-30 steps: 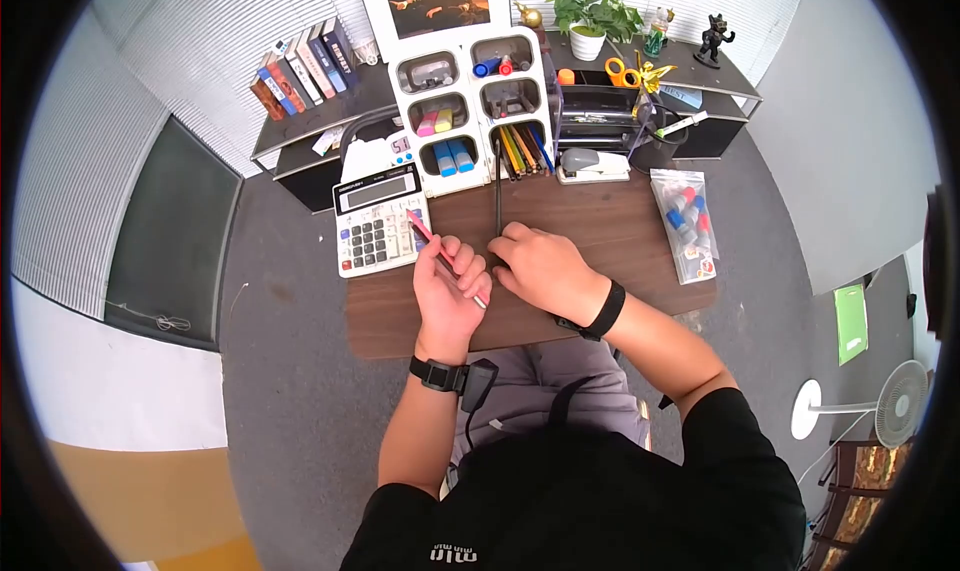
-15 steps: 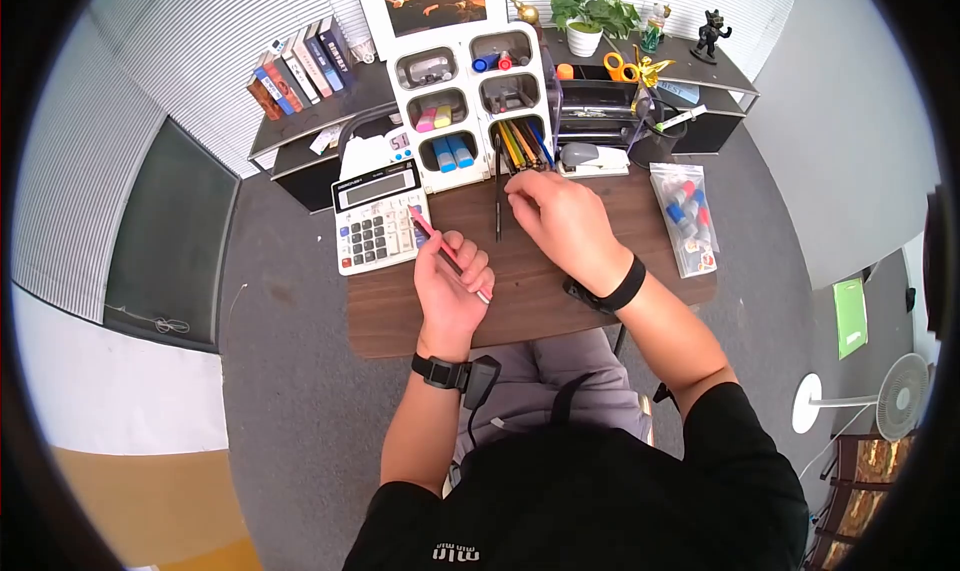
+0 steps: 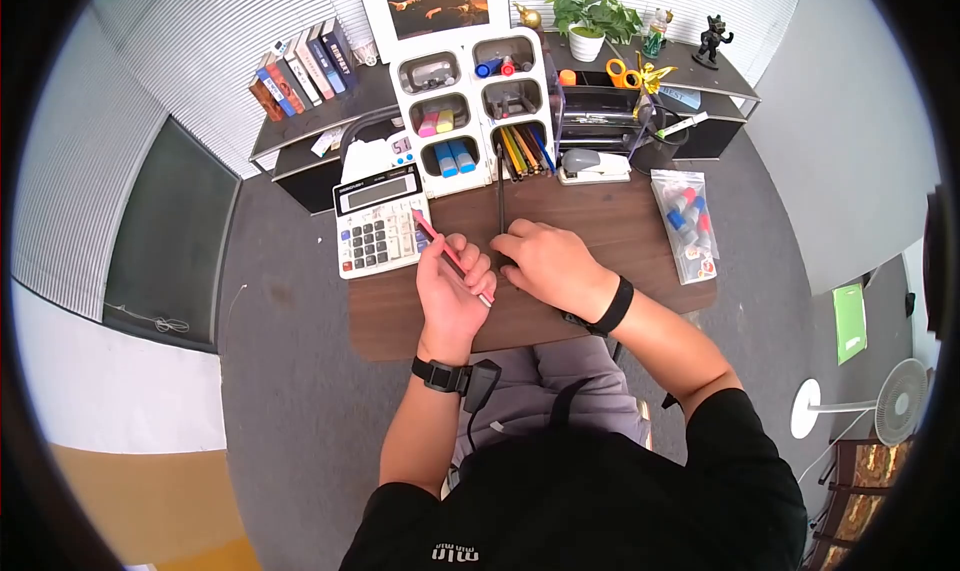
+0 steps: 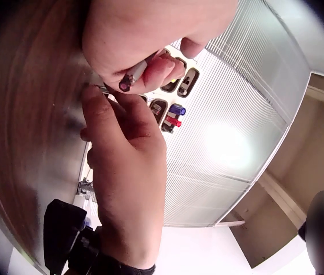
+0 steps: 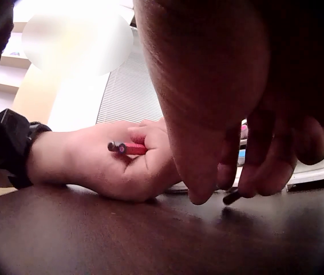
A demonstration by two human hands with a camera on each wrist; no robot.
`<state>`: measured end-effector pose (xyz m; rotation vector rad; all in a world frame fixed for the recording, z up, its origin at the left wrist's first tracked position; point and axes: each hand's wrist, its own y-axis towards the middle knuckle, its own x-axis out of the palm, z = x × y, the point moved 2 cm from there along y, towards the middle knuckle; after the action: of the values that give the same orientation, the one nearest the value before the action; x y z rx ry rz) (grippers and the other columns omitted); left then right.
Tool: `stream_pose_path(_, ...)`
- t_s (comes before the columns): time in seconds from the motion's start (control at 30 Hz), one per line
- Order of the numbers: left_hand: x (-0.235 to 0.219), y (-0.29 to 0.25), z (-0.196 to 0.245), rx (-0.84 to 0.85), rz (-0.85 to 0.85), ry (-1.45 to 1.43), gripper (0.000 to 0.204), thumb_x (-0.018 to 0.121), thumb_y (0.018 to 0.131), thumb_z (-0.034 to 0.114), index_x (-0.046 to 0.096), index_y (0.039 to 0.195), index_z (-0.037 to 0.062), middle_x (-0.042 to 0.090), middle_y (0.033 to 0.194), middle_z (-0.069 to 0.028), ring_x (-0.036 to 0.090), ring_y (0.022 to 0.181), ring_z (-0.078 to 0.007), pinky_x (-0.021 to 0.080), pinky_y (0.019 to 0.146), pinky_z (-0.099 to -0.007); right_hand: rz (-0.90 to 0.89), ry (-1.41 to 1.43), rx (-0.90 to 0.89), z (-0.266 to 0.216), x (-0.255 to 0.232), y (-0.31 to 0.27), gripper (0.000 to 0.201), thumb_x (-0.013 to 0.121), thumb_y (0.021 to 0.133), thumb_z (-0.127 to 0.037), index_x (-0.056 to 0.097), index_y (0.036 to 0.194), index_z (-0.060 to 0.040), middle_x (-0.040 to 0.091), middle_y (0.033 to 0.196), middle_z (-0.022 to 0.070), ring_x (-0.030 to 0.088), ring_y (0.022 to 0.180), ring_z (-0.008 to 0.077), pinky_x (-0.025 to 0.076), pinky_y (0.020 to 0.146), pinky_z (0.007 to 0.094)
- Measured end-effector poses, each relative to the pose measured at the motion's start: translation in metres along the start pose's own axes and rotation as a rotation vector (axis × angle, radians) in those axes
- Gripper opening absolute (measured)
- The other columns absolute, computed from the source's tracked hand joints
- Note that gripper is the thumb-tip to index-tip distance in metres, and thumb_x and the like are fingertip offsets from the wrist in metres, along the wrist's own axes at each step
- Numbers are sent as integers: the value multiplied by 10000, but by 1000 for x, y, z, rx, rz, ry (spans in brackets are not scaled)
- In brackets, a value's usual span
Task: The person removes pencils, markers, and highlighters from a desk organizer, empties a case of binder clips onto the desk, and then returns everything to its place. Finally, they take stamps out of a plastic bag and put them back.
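My left hand (image 3: 452, 286) curls palm-up around a slim red pencil (image 3: 428, 229). One tip points at the calculator (image 3: 380, 221), and the silvery other end sticks out below the fingers, also seen in the right wrist view. A thin black pencil (image 3: 502, 196) lies lengthwise on the brown table (image 3: 600, 221), its far end at the white organizer (image 3: 485, 161). My right hand (image 3: 555, 266) holds its near end low over the tabletop. In the right wrist view, that black pencil (image 5: 232, 197) pokes out between the thumb and curled fingers (image 5: 271, 172).
The organizer's compartments hold colored pencils (image 3: 522, 151), markers (image 3: 488, 68) and highlighters (image 3: 455, 157). Right of it stand a stapler (image 3: 594, 163) and a desk tray (image 3: 598, 116). A clear bag of capped bottles (image 3: 686, 226) lies at the right edge.
My right hand was at the black pencil's near end, moved up toward the organizer, and is now back at the near end. My left hand stays in place with the red pencil.
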<state>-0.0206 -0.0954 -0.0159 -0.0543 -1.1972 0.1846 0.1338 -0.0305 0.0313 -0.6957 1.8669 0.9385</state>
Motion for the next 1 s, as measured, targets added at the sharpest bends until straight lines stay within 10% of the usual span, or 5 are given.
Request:
stream_pose_path(0.7,-2,-2,0,8,33,-11,269,589,1034,370,561,955,115,464,750,12,404,624,-106,342,517,-244,364,72,152,16,-44,40,177,709,932,-165,748,1090,-95,754,958,144,734,838,348,591,712,447)
stream_pose_path(0.83,-5,-1,-4,37,50,33,269,581,1022,352,604,1079,89,610,937,-43,581,840,-178,496,741,-312,256,291,-170,-13,-27,7,156,719,915,-201,717,1055,-132,725,869,110,727,802,326,589,693,444)
stream_pose_path(1.0,-10,6,-3,88,159,115,423,580,1024,329,568,1328,35,649,1263,-150,629,1198,-292,528,1054,-447,14,298,-118,-29,-7,-22,180,728,916,-232,686,1072,-154,724,905,95,728,884,296,594,717,445)
